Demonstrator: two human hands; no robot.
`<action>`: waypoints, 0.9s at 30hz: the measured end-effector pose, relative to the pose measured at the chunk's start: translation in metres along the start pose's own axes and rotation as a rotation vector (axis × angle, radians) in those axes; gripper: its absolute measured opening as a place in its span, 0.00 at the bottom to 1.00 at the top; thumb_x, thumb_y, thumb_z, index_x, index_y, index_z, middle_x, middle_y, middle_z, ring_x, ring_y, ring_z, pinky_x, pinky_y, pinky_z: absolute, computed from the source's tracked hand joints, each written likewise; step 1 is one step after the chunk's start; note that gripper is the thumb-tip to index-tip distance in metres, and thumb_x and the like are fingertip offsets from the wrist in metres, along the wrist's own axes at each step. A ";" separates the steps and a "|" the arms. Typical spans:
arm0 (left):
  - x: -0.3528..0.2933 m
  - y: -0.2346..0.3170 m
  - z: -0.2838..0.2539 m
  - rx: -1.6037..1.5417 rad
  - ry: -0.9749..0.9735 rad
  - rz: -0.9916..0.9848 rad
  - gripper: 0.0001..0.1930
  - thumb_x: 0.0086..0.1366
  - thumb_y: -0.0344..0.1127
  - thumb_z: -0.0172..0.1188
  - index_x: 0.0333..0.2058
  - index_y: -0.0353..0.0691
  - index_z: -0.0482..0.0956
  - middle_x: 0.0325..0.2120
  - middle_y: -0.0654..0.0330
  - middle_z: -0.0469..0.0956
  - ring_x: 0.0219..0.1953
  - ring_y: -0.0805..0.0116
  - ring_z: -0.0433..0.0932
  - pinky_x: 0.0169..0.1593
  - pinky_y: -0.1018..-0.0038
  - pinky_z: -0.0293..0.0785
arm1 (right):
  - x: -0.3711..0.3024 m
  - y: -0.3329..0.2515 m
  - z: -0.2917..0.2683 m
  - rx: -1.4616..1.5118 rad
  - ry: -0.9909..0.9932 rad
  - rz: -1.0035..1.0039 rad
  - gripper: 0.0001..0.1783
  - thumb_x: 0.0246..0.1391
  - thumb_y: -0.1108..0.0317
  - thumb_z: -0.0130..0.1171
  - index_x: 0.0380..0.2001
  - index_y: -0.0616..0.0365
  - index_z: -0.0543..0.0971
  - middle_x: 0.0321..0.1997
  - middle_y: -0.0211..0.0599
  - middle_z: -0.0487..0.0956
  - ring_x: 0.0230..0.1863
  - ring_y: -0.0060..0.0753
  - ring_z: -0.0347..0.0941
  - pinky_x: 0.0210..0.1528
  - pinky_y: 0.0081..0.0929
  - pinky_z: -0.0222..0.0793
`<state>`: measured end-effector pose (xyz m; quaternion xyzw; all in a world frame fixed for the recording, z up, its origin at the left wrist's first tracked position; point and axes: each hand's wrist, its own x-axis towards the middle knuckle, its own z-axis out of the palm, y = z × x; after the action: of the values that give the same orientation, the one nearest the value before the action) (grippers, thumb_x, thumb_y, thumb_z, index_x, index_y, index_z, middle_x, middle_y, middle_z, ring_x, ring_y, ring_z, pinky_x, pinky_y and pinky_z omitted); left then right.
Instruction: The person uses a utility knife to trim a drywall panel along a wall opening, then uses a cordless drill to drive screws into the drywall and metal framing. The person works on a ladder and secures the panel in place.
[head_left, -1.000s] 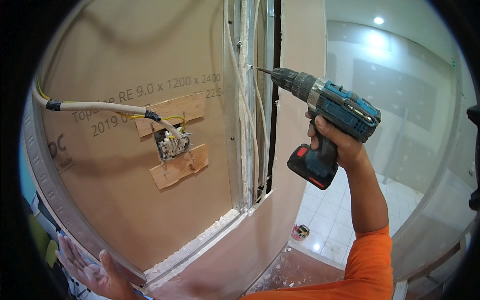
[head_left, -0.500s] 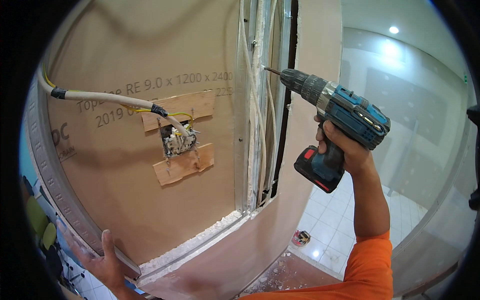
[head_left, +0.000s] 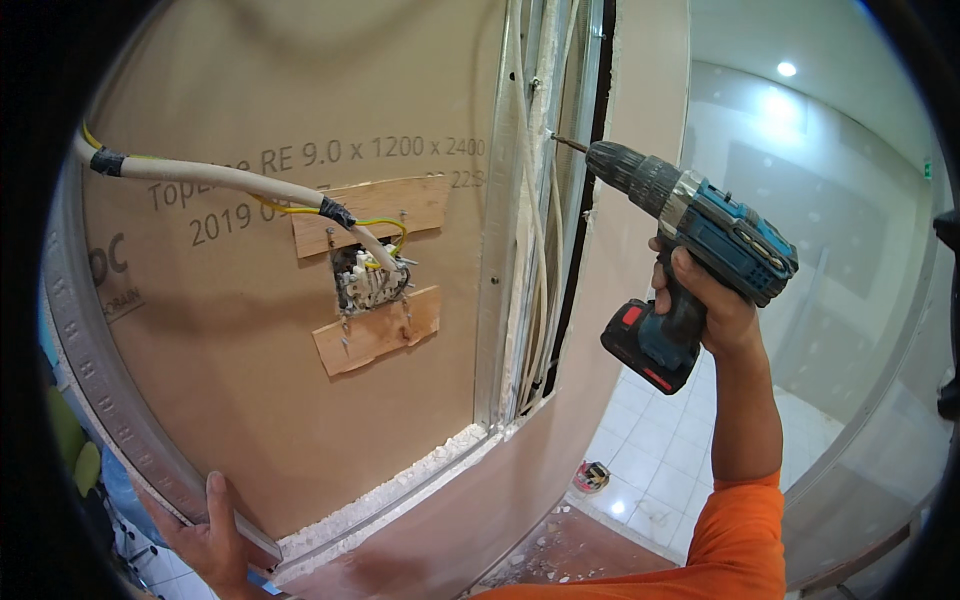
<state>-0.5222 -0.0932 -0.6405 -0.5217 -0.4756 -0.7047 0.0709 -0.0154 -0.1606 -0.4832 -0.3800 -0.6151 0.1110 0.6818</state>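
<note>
My right hand [head_left: 710, 300] is wrapped round the grip of a blue and black cordless drill [head_left: 735, 240], with its battery pack below. The drill points left, and the tip of its bit [head_left: 568, 143] is at the metal stud [head_left: 545, 100] in the wall opening. Pale cables [head_left: 530, 190] run down beside that stud. At the lower left, my left hand [head_left: 210, 540] holds the perforated metal channel [head_left: 120, 415] by its lower end. The thumb lies on the inner side, by the board, and the fingers are partly hidden behind the channel.
A white cable [head_left: 230, 180] with yellow-green wire enters a socket mechanism [head_left: 370, 280] between two wooden strips [head_left: 380, 330] on the brown plasterboard [head_left: 260, 380]. Broken plaster lines the lower ledge [head_left: 400, 475]. A small round container [head_left: 592, 476] stands near the white floor tiles [head_left: 660, 450].
The view has shifted a little, so the wall and drill appear slightly farther right. The left hand's fingers, spread beside the channel before, are now closed round it. The bit stays at the stud.
</note>
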 end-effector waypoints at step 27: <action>-0.010 0.006 -0.007 -0.201 -0.032 -0.148 0.45 0.56 0.25 0.66 0.71 0.31 0.55 0.66 0.44 0.65 0.67 0.53 0.64 0.71 0.61 0.55 | 0.012 -0.032 -0.006 -0.349 -0.042 -0.093 0.16 0.55 0.69 0.67 0.44 0.66 0.79 0.33 0.38 0.78 0.23 0.25 0.72 0.25 0.26 0.72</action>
<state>-0.5191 -0.1056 -0.6454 -0.5008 -0.4406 -0.7439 -0.0415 -0.0170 -0.1778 -0.4529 -0.4612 -0.6561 -0.0210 0.5970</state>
